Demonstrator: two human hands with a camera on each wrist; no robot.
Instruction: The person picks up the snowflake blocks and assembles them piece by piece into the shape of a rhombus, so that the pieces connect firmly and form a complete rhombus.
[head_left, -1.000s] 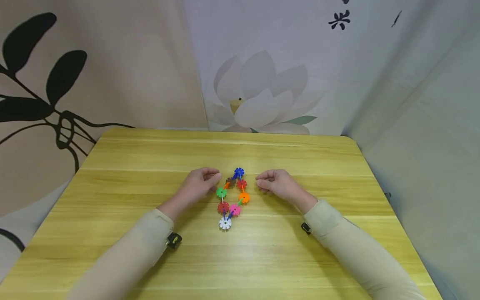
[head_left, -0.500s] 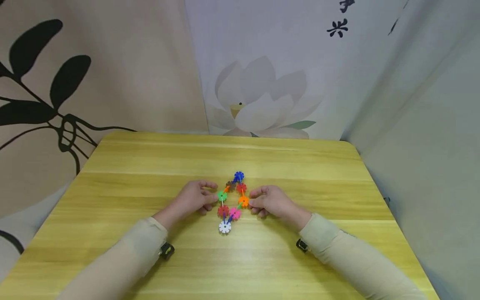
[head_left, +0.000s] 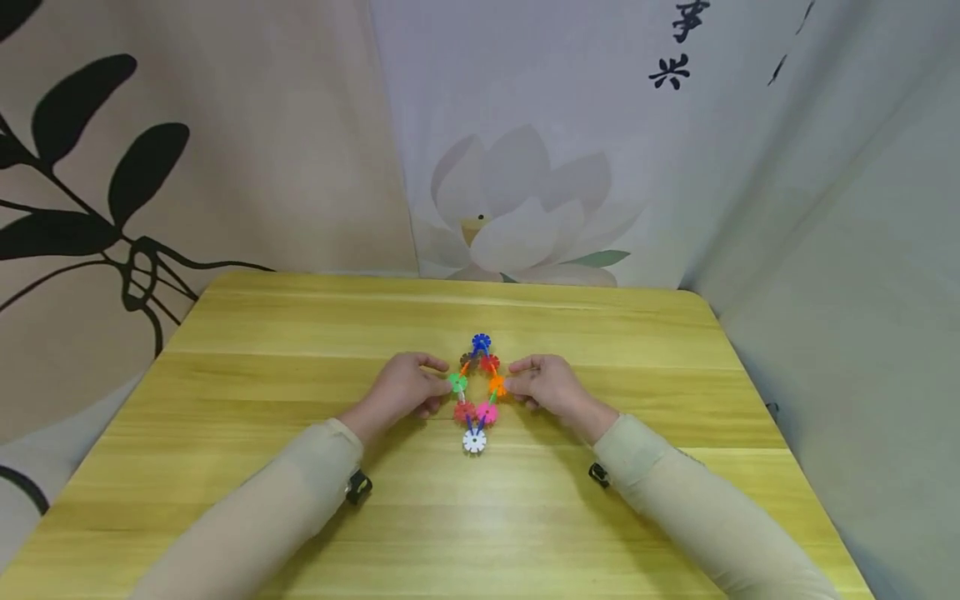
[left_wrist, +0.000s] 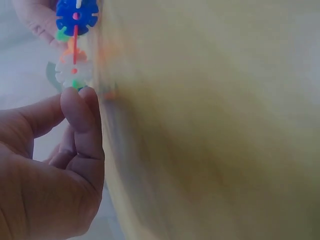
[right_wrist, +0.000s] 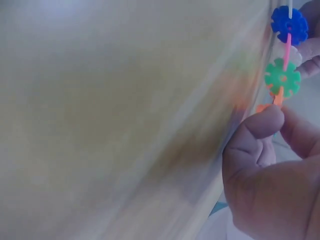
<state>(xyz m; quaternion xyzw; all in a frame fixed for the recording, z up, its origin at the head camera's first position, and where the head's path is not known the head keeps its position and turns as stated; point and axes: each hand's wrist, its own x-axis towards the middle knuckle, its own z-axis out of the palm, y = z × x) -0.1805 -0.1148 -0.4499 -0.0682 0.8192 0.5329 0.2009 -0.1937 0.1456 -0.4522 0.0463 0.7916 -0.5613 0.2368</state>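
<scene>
A closed loop of interlocking plastic snowflake discs stands out over the table in the head view. A blue disc [head_left: 481, 342] forms its far end and a white disc [head_left: 474, 441] its near end. My left hand [head_left: 405, 385] pinches the green disc [head_left: 458, 382] on the left side between thumb and finger. Opposite it, my right hand [head_left: 549, 388] pinches the orange disc [head_left: 498, 385]. In the left wrist view, thumb and fingertips cover most of the green piece, below a whitish disc [left_wrist: 74, 71]. The right wrist view shows a green disc [right_wrist: 282, 77] just above the pinching fingertips.
The wooden table [head_left: 480, 533] reaches back to a curtain [head_left: 525, 192] printed with a lotus and leaves. Another pale curtain [head_left: 840, 250] hangs along the right side. A small black wrist device [head_left: 359, 487] hangs at the left cuff, another [head_left: 599, 475] at the right.
Both hands have come in from beside the loop and now pinch its two sides. The loop has shifted slightly right and stands more evenly, its near end swung rightward.
</scene>
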